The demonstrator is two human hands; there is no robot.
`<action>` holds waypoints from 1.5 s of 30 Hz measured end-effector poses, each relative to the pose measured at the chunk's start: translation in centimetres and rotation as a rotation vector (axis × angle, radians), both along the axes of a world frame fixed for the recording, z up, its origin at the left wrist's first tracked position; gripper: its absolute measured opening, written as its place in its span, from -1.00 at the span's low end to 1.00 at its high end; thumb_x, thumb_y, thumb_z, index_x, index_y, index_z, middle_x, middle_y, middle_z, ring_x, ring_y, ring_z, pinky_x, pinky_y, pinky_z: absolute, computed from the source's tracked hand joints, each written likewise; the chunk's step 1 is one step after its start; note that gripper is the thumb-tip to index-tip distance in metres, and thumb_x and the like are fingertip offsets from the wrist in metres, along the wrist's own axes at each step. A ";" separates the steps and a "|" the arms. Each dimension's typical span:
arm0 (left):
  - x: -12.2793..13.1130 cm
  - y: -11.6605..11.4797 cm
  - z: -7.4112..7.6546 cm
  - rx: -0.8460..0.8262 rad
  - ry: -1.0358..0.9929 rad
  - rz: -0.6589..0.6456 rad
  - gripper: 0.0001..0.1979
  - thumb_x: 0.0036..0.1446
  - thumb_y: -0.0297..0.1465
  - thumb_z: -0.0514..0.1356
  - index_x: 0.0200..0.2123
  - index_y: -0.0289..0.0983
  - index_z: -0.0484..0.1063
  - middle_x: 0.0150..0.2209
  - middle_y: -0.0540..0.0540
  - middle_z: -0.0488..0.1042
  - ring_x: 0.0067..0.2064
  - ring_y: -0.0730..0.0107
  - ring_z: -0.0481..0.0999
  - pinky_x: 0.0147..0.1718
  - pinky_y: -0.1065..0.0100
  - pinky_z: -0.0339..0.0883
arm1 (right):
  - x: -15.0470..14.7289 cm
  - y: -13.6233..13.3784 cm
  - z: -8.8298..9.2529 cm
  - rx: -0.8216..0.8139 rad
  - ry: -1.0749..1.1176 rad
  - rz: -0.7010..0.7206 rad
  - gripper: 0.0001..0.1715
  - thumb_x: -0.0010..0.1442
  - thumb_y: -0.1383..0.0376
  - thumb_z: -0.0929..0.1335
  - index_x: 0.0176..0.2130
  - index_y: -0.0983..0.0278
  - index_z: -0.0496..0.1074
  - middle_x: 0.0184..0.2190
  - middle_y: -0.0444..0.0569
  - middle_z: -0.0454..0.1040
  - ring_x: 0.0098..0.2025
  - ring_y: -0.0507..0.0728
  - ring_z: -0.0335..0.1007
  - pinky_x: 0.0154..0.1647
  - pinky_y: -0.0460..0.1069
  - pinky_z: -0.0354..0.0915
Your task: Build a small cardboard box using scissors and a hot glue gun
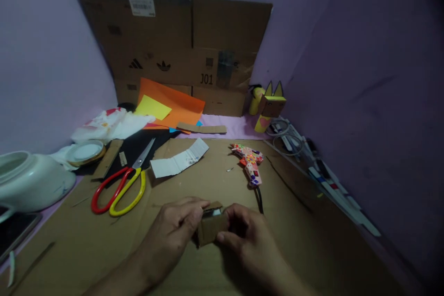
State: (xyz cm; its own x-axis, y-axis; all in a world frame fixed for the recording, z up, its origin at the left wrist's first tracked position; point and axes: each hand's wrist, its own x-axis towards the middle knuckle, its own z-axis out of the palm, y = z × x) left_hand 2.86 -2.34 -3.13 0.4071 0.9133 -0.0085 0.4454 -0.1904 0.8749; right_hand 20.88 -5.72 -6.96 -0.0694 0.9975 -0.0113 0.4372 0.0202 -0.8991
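Observation:
Both my hands meet low in the middle over a flat cardboard sheet [215, 180]. Between them is a small folded cardboard piece [211, 227] with something pale showing at its top. My left hand [175, 229] pinches its left side, fingers curled over the top edge. My right hand [244, 236] wraps its right side, thumb pressed on the front face. A patterned glue gun [250, 163] lies just beyond my right hand, its black cord running back toward it.
Red and yellow scissors [120, 185] lie to the left, next to a white paper strip [180, 159]. A white ceramic pot [29, 180] and a phone sit at far left. Orange and yellow paper [169, 106], a big cardboard box [180, 51] and a cardboard figure [270, 106] stand behind.

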 end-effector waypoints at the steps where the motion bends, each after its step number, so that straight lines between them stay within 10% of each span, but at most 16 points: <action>1: -0.1 0.1 0.0 -0.082 -0.049 0.028 -0.59 0.22 -0.19 -0.05 -0.23 -0.29 0.51 -0.49 -0.05 0.49 -0.39 0.36 0.47 -0.39 0.41 0.33 | 0.1 0.0 0.1 0.033 0.001 0.049 -0.88 -0.04 0.47 0.36 -0.42 0.28 0.43 -0.53 -0.15 0.43 -0.47 0.02 0.32 -0.45 -0.11 0.19; 11: -1.3 0.9 -0.8 -0.638 -0.385 -0.028 -0.39 -0.05 0.11 0.08 -0.33 -0.38 0.46 -0.67 0.04 0.29 -0.72 0.61 0.13 -0.77 0.53 -0.08 | 0.7 0.3 2.0 0.375 0.082 0.308 -0.82 0.05 0.49 0.27 -0.43 0.28 0.42 -0.49 -0.05 0.45 -0.44 0.04 0.39 -0.43 -0.12 0.25; 26: -1.1 0.7 -0.9 -0.686 -0.313 -0.086 -0.52 -0.15 -0.03 0.27 -0.37 -0.37 0.43 -0.61 0.05 0.35 -0.74 0.69 0.11 -0.82 0.59 -0.06 | 1.0 0.2 2.0 0.541 0.086 0.457 -0.82 0.09 0.44 0.30 -0.36 0.23 0.48 -0.48 -0.02 0.46 -0.42 0.05 0.43 -0.42 -0.11 0.31; 41: -0.1 -0.7 0.5 -0.323 -0.237 -0.154 -0.77 0.08 -0.28 0.12 -0.45 -0.35 0.40 -0.55 0.06 0.24 -0.51 0.53 0.21 -0.55 0.53 0.10 | 0.3 -0.7 1.7 0.286 0.233 0.200 -0.79 -0.01 0.14 0.45 -0.47 0.21 0.43 -0.33 -0.03 0.37 -0.25 0.12 0.37 -0.30 -0.05 0.31; 45: -0.4 -0.8 0.7 -0.419 -0.315 -0.272 -0.58 0.24 -0.16 -0.10 -0.28 -0.33 0.41 -0.54 0.06 0.21 -0.56 0.55 0.14 -0.60 0.52 0.04 | -0.3 -0.4 1.6 0.055 0.504 0.077 -0.55 -0.09 0.09 0.48 -0.20 0.15 0.39 -0.33 -0.06 0.44 -0.33 0.10 0.39 -0.38 -0.07 0.33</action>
